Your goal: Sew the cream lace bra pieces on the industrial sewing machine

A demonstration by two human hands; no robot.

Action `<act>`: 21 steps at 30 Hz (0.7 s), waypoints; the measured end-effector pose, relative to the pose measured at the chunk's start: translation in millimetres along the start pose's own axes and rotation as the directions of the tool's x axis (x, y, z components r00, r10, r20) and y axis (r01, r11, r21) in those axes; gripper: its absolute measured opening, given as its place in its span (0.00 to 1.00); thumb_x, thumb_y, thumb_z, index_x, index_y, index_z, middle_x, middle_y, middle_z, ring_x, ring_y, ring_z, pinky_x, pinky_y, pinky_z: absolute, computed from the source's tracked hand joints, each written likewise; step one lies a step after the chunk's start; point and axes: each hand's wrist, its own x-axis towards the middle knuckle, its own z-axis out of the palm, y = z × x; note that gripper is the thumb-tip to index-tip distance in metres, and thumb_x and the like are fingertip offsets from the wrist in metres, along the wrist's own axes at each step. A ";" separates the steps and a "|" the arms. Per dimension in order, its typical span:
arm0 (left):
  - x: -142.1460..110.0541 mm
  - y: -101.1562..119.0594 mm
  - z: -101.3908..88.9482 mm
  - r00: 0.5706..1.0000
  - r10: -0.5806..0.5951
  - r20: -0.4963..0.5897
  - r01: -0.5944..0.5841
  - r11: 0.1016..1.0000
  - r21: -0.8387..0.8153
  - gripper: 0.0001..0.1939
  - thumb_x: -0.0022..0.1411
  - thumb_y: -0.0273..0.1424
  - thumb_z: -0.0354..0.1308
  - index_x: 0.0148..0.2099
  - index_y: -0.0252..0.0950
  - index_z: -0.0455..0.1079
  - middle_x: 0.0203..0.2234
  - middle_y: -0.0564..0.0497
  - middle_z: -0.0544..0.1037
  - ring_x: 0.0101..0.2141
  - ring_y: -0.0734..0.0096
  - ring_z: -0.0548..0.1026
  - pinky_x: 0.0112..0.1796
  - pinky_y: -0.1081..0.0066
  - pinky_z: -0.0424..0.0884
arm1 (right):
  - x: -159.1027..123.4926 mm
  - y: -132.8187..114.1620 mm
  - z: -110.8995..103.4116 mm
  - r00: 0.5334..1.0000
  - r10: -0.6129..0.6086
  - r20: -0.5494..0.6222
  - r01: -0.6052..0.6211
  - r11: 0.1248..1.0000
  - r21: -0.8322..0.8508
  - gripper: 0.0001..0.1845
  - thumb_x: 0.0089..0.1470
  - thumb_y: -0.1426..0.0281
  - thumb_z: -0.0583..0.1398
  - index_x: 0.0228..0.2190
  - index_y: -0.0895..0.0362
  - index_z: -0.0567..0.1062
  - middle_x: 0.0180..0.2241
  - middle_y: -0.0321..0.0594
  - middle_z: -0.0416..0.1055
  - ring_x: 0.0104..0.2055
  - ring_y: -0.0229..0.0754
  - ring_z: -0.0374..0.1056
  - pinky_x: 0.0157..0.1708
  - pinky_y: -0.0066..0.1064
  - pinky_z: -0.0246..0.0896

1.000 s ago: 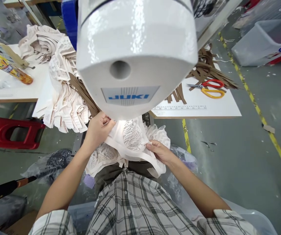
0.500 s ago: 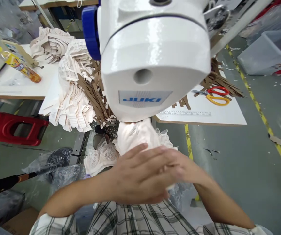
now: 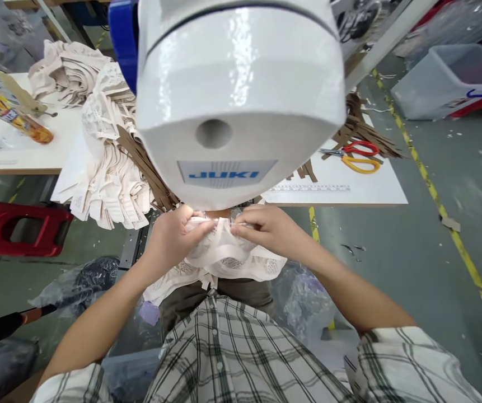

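A white JUKI sewing machine (image 3: 241, 84) fills the upper middle of the head view. Under its front edge lies a pale cream lace bra (image 3: 224, 254), draped down over my lap. My left hand (image 3: 173, 235) pinches the bra's upper edge between thumb and fingers, left of the needle area. On the other side my right hand (image 3: 268, 226) grips the same edge, thumb beneath curled fingers. The needle area is mostly hidden by the machine head. A further lacy piece (image 3: 173, 282) lies lower left across my thigh.
Left of the machine are stacked cream bra pieces (image 3: 110, 184) and brown strips (image 3: 148, 168). A drink bottle (image 3: 18, 120) stands on the left table. On the right board lie scissors (image 3: 356, 155) and a ruler (image 3: 308, 189). A red stool (image 3: 18, 226) is at left, a plastic bin (image 3: 446, 84) at right.
My hands were crossed over each other in front of the bra. They have parted and now hold its upper edge under the machine head. The view has shifted slightly.
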 end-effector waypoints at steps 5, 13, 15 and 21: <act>15.9 -0.6 -2.6 0.997 0.013 -0.075 -0.017 0.999 -0.043 0.16 0.59 0.37 0.60 0.24 0.39 0.58 0.14 0.58 0.55 0.21 0.74 0.57 0.23 0.71 0.47 | 19.0 2.7 -0.7 0.989 0.144 0.025 -0.146 0.978 0.146 0.18 0.59 0.56 0.62 0.28 0.57 0.79 0.26 0.35 0.72 0.30 0.38 0.65 0.30 0.29 0.52; 31.8 -17.0 0.3 0.988 0.076 -0.131 -0.085 0.994 -0.067 0.13 0.55 0.31 0.59 0.24 0.39 0.59 0.15 0.56 0.56 0.23 0.71 0.59 0.25 0.71 0.52 | 28.0 5.3 -4.9 0.987 0.153 -0.053 -0.142 0.973 0.182 0.15 0.56 0.58 0.66 0.25 0.55 0.78 0.25 0.35 0.71 0.31 0.41 0.67 0.30 0.31 0.55; 34.3 -19.9 0.7 0.988 0.080 -0.132 -0.090 0.993 -0.073 0.10 0.55 0.31 0.60 0.26 0.40 0.62 0.16 0.55 0.58 0.24 0.69 0.62 0.25 0.70 0.54 | 29.4 8.2 -5.9 0.986 0.161 -0.049 -0.150 0.972 0.181 0.15 0.56 0.57 0.66 0.26 0.55 0.79 0.25 0.37 0.72 0.31 0.43 0.67 0.32 0.33 0.57; 34.8 -17.5 0.3 0.985 0.106 -0.134 -0.118 0.989 -0.087 0.07 0.55 0.32 0.60 0.30 0.40 0.64 0.19 0.53 0.64 0.27 0.67 0.65 0.27 0.70 0.60 | 30.8 10.6 -9.2 0.982 0.185 -0.031 -0.175 0.964 0.198 0.17 0.54 0.53 0.66 0.26 0.53 0.80 0.26 0.38 0.73 0.32 0.46 0.69 0.32 0.35 0.59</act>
